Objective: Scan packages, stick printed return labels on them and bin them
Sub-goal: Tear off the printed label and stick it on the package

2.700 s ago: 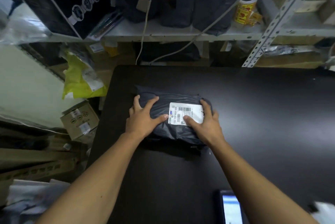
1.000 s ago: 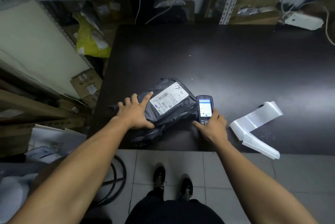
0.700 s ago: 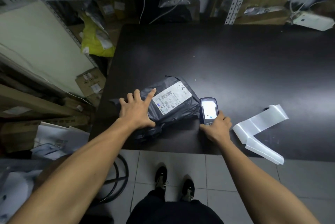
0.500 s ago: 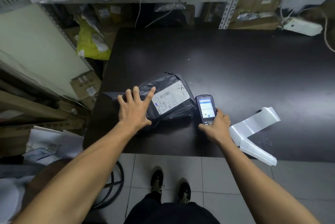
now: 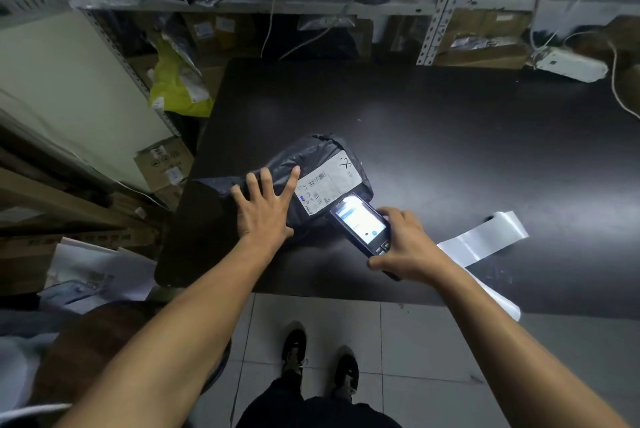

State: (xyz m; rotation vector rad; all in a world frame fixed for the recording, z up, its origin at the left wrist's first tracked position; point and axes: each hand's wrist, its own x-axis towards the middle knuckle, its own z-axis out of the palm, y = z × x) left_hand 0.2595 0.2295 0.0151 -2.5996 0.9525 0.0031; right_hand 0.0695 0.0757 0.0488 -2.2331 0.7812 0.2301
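Cluttered shelves behind, dark table (image 5: 450, 137) is holding the parcel (image 5: 311, 157) at 9 o'clock, left hand (image 5: 265, 209) pressing it flat-fingered, right hand (image 5: 408, 247) gripping the scanner (image 5: 360, 223) over its label (image 5: 325, 187), so scanning's happening, sticking the return label probably next.

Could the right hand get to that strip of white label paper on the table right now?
Probably not yet: the right hand grips the scanner. The label strip lies uncovered just beside it.

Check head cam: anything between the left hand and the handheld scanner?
Yes, in the head view: the white shipping label on the dark package lies between the left hand, pressed flat on the package, and the scanner gripped by the right hand.
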